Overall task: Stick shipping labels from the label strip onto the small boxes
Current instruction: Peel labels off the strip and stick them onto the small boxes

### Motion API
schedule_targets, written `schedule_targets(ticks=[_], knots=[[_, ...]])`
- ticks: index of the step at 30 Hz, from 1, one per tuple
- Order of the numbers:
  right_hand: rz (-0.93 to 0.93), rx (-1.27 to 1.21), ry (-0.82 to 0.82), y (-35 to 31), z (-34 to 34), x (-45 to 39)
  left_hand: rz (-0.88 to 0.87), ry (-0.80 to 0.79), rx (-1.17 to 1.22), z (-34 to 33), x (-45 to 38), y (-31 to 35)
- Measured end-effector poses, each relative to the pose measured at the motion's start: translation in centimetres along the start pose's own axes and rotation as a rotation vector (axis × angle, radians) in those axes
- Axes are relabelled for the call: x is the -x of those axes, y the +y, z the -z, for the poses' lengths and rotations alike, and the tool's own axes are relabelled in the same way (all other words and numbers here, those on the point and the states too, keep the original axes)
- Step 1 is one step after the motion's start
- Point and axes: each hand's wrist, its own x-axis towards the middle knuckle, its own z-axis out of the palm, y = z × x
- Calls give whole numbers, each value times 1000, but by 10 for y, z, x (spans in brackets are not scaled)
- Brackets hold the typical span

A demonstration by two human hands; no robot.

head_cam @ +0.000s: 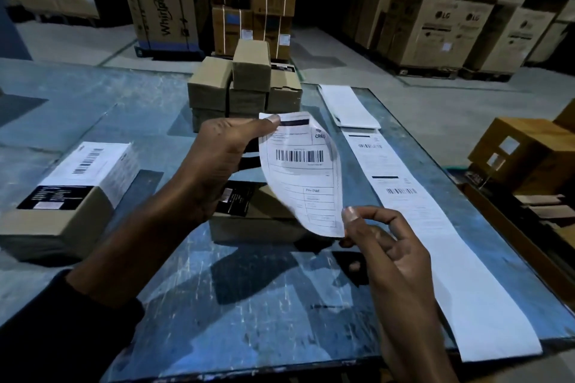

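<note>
Shipping label (303, 171) up in the air, mid-counter, curling between both hands! The left hand (217, 162) pinches its far top corner, thumb pressed on the dark header bar; the right hand (382, 246) pinches the near bottom corner between thumb and forefinger, the other fingers loosely curled. Right beneath the label sits a small box (258, 214) with a black sticker on its near-left face, partly hidden by the paper and the left wrist.

Off to the left, close to the counter's left edge, a labelled box (77, 193) already wears a white barcode label on top. At the far side, a stack of small brown boxes (245, 87) waits, piled in two tiers.

Along the right edge runs the label strip (404, 196), two printed labels showing at its far part, its bare near end overhanging the front edge of the counter (249, 320). Open scuffed metal lies near the front, between the arms. Beyond the right edge, more cartons (525, 158) on the floor; large appliance cartons (435, 25) line the far wall.
</note>
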Motion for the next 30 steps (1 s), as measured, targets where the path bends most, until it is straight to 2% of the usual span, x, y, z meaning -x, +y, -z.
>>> schedule_targets(ticks=[5, 8, 10, 13, 16, 30], knots=[[-32, -75, -33, 3, 4, 4, 51, -23, 17, 0, 2, -2], [-27, -112, -47, 5, 8, 5, 105, -90, 22, 2, 3, -3], [-21, -129, -46, 5, 8, 5, 100, -105, -73, 6, 1, -3], [-7, -106, -34, 5, 9, 6, -13, -154, -328, 14, -4, -4], [-3, -91, -35, 3, 7, 8, -45, -245, -422, 22, -5, -4], [54, -48, 1, 7, 6, 10, 15, -347, -276, 35, -18, -28]])
